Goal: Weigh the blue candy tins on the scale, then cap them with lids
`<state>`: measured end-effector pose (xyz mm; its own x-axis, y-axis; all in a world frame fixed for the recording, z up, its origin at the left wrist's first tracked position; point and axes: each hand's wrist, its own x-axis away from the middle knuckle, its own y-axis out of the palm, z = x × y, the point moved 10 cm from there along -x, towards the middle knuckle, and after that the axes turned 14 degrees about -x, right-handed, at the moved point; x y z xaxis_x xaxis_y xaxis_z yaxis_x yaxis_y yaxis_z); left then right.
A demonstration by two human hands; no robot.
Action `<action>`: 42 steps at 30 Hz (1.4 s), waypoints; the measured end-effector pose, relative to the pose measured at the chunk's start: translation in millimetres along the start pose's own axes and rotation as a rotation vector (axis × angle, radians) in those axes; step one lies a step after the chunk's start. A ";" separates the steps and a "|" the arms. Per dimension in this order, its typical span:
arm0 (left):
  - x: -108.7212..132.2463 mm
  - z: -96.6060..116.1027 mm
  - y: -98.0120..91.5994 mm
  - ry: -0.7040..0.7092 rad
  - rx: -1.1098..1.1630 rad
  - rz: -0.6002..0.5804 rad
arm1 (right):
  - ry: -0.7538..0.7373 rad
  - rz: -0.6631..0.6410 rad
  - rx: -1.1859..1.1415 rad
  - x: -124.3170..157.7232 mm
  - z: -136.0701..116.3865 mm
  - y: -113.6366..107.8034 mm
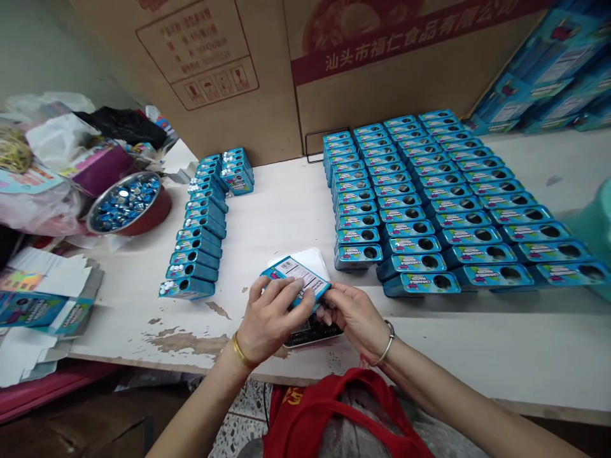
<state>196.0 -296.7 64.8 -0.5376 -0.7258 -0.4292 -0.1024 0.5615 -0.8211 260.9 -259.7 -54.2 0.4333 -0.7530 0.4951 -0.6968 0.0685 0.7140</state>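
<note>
My left hand (270, 318) and my right hand (351, 315) together grip one small blue printed box (296, 277) just above a small white scale (310, 261) near the table's front edge. The left fingers wrap over the box's near side. The right fingers pinch its right end. A gold bangle is on my left wrist, a silver one on my right.
Several rows of the same blue boxes (449, 203) fill the table's right half. A shorter row (198, 242) runs at left. A metal bowl of shiny pieces (125, 202) and flat unfolded cartons (42, 305) lie at far left. Cardboard cartons (267, 63) stand behind.
</note>
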 end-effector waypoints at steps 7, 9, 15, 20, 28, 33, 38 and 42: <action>0.8 2.8 10.4 0.063 -0.022 -0.058 | 0.032 -0.030 -0.032 -2.3 6.6 -2.7; -0.1 2.7 11.9 0.074 -0.029 -0.076 | 0.016 -0.017 -0.013 -6.1 8.7 -5.4; 0.5 2.0 18.8 0.093 -0.013 -0.140 | 0.033 -0.027 -0.042 -9.4 11.4 -5.2; 0.1 0.4 19.9 0.098 0.014 -0.156 | 0.024 -0.037 -0.008 -12.0 13.2 -5.4; 0.8 -13.1 28.9 -0.021 0.186 -0.157 | 0.038 -0.048 -0.128 -5.9 5.9 -6.3; -10.3 -16.9 33.4 -0.220 0.564 -0.051 | 0.022 0.039 -0.155 10.1 -8.9 -41.2; -39.3 17.3 49.6 -0.163 0.769 0.016 | 0.045 0.204 -0.104 25.0 -5.3 -97.6; -53.2 37.5 73.5 -0.157 0.682 0.062 | 0.031 0.223 -0.116 23.8 -2.3 -113.7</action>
<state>248.4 -231.8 13.2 -0.3934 -0.7781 -0.4897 0.4999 0.2660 -0.8242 351.8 -283.9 -122.5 0.2944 -0.6907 0.6605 -0.7077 0.3069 0.6364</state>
